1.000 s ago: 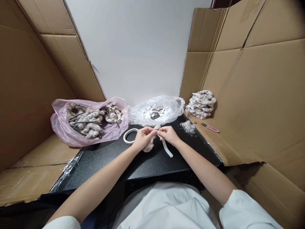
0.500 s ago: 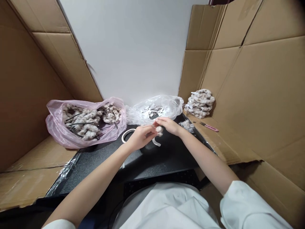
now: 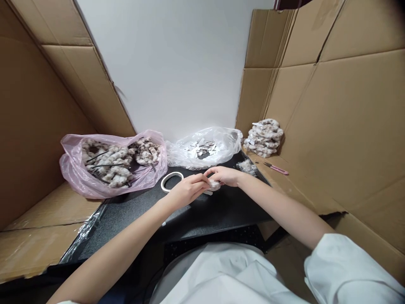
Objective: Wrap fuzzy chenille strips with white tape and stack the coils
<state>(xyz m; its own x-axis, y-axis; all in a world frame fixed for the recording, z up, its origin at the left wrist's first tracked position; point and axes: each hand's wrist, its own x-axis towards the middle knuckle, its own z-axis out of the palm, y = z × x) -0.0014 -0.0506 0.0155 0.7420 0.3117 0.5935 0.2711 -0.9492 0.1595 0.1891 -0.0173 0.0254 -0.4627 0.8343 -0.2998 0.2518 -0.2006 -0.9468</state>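
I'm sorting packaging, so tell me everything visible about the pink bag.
The pink bag looks like thin, translucent, crinkled plastic. It lies open, showing mottled fluffy pieces and dark rods. It rests partly on the black tabletop, partly over cardboard, its right edge apparently meeting the clear bag. Neither left hand nor right hand touches it.

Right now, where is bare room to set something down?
Mostly bare: black speckled tabletop between the pink plastic bag and left forearm, and between that arm and right forearm. Crowded: the back, with that pink bag and clear plastic bag.
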